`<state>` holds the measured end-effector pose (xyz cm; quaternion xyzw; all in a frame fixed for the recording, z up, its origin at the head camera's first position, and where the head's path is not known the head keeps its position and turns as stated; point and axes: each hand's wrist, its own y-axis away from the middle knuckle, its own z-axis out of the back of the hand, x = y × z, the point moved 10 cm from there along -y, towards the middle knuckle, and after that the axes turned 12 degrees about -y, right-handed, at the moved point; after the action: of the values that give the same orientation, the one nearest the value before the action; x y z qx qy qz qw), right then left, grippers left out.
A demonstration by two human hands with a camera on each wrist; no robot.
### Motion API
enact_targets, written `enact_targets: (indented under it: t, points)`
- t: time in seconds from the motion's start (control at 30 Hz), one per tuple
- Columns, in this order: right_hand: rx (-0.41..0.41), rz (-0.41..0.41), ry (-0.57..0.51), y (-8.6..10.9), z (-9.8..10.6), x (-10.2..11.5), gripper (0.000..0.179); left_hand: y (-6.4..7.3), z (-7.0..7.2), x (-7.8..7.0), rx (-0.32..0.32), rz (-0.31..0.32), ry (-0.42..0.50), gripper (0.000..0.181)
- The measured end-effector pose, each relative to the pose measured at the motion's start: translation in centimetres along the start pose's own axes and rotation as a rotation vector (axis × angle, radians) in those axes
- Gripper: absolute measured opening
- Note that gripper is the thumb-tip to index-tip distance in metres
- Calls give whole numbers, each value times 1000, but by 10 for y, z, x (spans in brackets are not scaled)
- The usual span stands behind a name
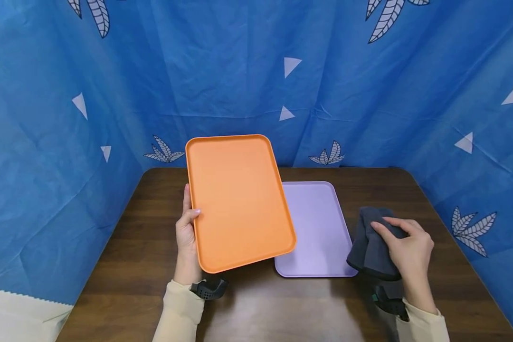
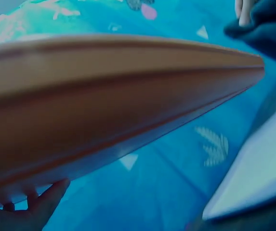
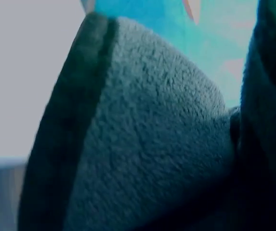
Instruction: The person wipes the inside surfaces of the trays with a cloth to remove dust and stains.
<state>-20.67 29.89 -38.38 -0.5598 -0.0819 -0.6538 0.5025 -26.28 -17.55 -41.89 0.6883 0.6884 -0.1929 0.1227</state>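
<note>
An orange tray (image 1: 241, 199) is raised and tilted over the table, its flat inner face toward the head camera. My left hand (image 1: 187, 232) grips its left edge, thumb on the rim and the other fingers behind it. In the left wrist view the tray's underside (image 2: 104, 106) fills much of the picture. At the right, my right hand (image 1: 410, 242) pinches a folded dark grey cloth (image 1: 372, 247) between thumb and fingers. The cloth hangs down beside the purple tray's right edge, and its fuzzy surface (image 3: 152, 125) shows close up in the right wrist view.
A purple tray (image 1: 316, 232) lies flat on the dark wooden table (image 1: 141, 256), its left part hidden behind the orange tray. A blue patterned curtain (image 1: 239, 71) surrounds the table at the back and sides. White fabric (image 1: 21, 313) shows at the lower left.
</note>
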Motion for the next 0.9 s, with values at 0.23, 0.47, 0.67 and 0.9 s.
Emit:
enact_targets:
  t: [0.23,0.47,0.67,0.9]
  points:
    - [132,-242,64,-30,20,-70,47,5,38,-22,-98,47,-85,69]
    - [303,-266,105,-41,20,-110,56,7,70,-21,-173,178,-182,62]
    - [375,-136,179,-42,5,-110,54,5,95,-9,-180,261,-259,65]
    - [422,-71,205,-34,-16,-113,48,8,117,7,-223,336,-279,65]
